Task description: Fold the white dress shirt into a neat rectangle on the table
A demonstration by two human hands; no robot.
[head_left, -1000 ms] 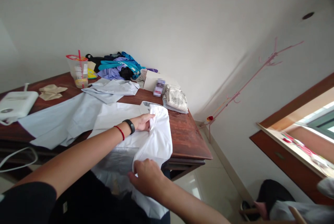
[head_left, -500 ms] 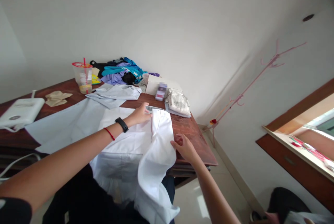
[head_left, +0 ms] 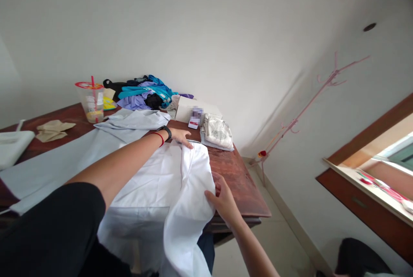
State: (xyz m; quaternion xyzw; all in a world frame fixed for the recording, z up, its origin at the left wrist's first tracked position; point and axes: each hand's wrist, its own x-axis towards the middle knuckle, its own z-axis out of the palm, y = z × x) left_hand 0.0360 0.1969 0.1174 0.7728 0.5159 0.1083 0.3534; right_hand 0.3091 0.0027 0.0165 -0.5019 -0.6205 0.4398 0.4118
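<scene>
A white garment lies partly on the dark wooden table, and its lower part hangs over the front edge. My left hand is at the top of the folded strip, its thumb and fingers on the cloth there. At the strip's right edge, my right hand has its thumb on the white cloth, with the fingers curled behind the edge. To the left, a pale grey cloth stretches across the table, bunched at its far end.
A lidded cup, brown napkin and white device are on the left. Behind are piled clothes, a white box and folded clothing. A pink rack stands right.
The view has shifted, and more of my left arm and black sleeve now shows. My left hand has pressed closer onto the strip's top, while my right hand stays at its right edge.
</scene>
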